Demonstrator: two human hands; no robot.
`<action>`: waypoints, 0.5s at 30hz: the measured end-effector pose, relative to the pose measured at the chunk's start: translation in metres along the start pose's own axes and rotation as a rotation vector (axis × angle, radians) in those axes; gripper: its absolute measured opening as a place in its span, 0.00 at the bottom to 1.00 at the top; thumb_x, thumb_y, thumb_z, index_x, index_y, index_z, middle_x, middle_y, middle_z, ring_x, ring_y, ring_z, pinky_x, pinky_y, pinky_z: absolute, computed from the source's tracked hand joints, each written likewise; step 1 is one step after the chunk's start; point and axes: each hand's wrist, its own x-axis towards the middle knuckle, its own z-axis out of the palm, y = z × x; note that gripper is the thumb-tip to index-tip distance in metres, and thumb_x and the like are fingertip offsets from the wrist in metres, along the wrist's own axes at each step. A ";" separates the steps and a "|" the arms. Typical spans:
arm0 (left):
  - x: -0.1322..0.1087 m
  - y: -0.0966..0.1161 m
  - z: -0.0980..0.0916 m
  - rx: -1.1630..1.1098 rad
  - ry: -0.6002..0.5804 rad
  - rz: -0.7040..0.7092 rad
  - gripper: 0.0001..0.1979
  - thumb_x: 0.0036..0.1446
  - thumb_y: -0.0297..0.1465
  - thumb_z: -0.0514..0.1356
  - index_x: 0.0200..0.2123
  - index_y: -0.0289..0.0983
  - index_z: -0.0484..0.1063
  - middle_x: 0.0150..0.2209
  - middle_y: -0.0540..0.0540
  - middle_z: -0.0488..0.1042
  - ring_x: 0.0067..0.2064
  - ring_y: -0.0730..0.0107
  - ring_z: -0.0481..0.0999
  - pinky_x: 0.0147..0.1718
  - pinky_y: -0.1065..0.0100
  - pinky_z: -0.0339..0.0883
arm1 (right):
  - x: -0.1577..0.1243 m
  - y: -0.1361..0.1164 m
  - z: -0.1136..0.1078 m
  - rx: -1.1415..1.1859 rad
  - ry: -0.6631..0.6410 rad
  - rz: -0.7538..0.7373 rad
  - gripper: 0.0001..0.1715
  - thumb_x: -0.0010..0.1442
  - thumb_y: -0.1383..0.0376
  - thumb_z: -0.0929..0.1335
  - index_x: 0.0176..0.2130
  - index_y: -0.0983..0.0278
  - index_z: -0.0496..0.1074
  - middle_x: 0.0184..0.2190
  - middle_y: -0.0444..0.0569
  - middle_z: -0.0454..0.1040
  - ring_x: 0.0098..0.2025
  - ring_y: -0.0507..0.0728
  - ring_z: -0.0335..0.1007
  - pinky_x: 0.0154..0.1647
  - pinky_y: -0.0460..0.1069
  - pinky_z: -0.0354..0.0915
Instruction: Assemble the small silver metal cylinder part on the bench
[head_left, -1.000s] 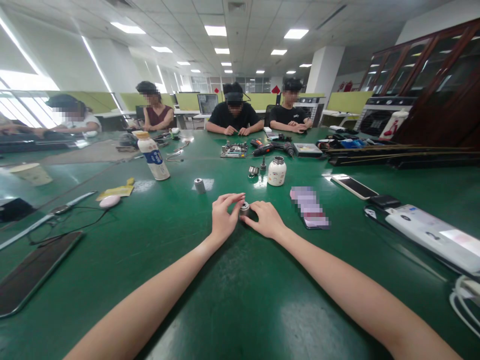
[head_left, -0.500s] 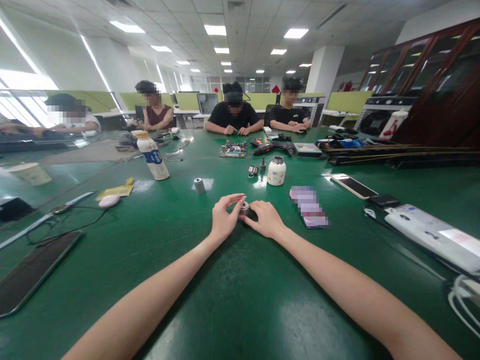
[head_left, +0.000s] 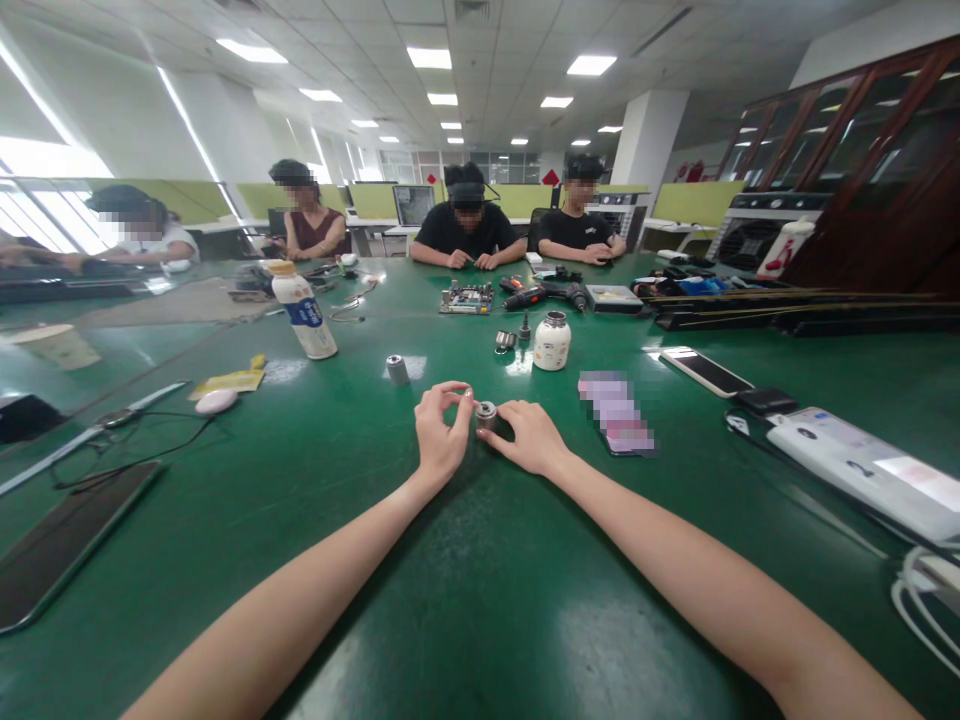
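Right fingers [head_left: 516, 412] are closed on a metal cylinder [head_left: 486, 415], beyond which green tabletop [head_left: 450, 342] is lined with people [head_left: 469, 237]; left fingers [head_left: 458, 428] are bent, hold unclear.

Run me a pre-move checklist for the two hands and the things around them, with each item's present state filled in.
1. Metal cylinder upright on the green table: ok.
2. Right hand steadying it: ok, thumb and fingers are at its side.
3. Left hand off the cylinder's top: ok, it is beside the cylinder with thumb and forefinger tips together.
4. Left fingertips free of any small part: cannot tell, too small to see.
5. Second metal cylinder standing apart from both hands: ok.
6. White bottle closed: not ok, no lid shows on its neck.
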 end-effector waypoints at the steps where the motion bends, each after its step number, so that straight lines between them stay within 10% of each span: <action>1: 0.000 0.001 -0.001 0.022 0.006 0.010 0.09 0.63 0.36 0.59 0.43 0.40 0.74 0.38 0.46 0.82 0.48 0.59 0.79 0.54 0.52 0.65 | 0.000 0.000 0.000 -0.001 0.001 0.000 0.23 0.67 0.49 0.65 0.45 0.65 0.73 0.42 0.54 0.77 0.45 0.60 0.70 0.46 0.53 0.60; 7: 0.000 0.001 0.001 0.006 -0.170 0.069 0.12 0.58 0.32 0.63 0.46 0.42 0.74 0.43 0.46 0.82 0.52 0.57 0.77 0.57 0.50 0.62 | 0.000 0.000 0.000 -0.016 0.001 -0.007 0.21 0.67 0.51 0.65 0.46 0.66 0.73 0.44 0.55 0.77 0.46 0.61 0.70 0.46 0.54 0.60; 15: 0.003 0.000 0.007 -0.109 -0.089 0.012 0.07 0.55 0.34 0.66 0.37 0.40 0.74 0.37 0.46 0.82 0.38 0.64 0.82 0.45 0.61 0.73 | 0.000 0.000 0.001 -0.016 -0.004 -0.010 0.21 0.67 0.50 0.65 0.45 0.66 0.73 0.43 0.54 0.77 0.45 0.60 0.70 0.46 0.53 0.59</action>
